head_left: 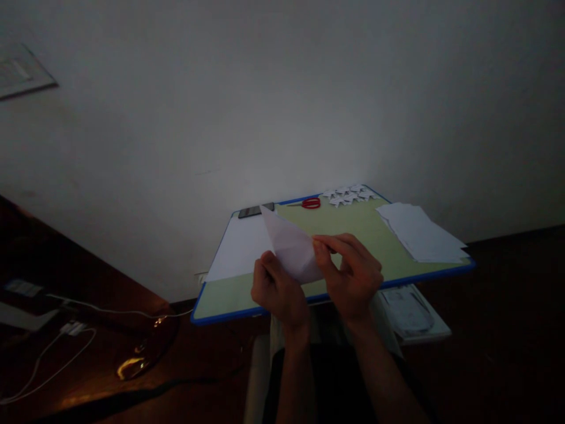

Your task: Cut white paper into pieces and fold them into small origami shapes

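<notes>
Between my two hands, above the near part of a small table, a folded sheet of white paper (293, 244) is held up with a pointed corner toward the upper left. My left hand (280, 288) is closed on its lower left edge, thumb uppermost. The right edge is pinched between thumb and fingertips of my right hand (351, 271). Behind the paper lies a flat white sheet (242, 244). Red-handled scissors (311, 203) rest near the table's far edge, and several small folded paper pieces (348, 194) sit to their right.
The green tabletop (353, 221) has a blue rim and stands near a wall. A dark phone (250, 211) lies at its far left. Loose white sheets (421, 232) are stacked on the right. Below is a white box (412, 312); white cables (83, 333) run at left.
</notes>
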A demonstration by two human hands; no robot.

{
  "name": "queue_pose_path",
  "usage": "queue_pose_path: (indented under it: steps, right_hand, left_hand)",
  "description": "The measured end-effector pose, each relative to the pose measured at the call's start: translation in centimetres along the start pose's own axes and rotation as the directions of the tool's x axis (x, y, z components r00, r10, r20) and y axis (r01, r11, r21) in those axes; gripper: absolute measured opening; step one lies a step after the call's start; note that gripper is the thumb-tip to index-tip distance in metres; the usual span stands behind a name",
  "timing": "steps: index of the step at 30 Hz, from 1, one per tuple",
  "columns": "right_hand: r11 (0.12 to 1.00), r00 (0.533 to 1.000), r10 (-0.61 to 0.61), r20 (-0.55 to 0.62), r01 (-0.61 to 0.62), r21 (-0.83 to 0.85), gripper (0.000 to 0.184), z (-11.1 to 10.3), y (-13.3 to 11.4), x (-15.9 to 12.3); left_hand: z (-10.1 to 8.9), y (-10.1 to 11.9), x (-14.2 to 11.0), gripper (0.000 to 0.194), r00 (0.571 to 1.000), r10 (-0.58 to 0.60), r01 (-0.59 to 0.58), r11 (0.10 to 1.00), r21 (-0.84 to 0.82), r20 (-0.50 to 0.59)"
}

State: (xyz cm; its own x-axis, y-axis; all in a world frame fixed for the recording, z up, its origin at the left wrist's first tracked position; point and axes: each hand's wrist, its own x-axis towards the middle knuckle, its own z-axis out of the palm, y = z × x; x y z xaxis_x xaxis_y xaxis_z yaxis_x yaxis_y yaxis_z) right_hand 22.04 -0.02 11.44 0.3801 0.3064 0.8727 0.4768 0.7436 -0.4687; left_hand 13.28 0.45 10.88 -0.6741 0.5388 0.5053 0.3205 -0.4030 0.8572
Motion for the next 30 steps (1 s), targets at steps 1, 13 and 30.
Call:
queue_pose_path:
  steps: [1,13,30]
  right_hand:
    - [1.000,1.000,0.017,0.004,-0.017,0.009,0.017,-0.1,0.0,0.1]
    - [0.993,0.996,-0.095,0.004,0.095,-0.069,0.019,-1.0,0.8,1.0]
    - [0.987,0.979,-0.159,0.128,0.158,0.025,0.018,-0.6,0.3,0.8]
  left_hand:
    - [0.1,0.0,0.1,0.064,1.000,-0.015,0.015,1.000,-0.014,0.017]
    - [-0.2,-0.3,1.3,0.062,0.955,-0.092,0.170,0.948,-0.268,0.282]
    - [0.4,-0.8,0.9,0.065,0.974,-0.183,0.201,0.971,-0.128,0.136]
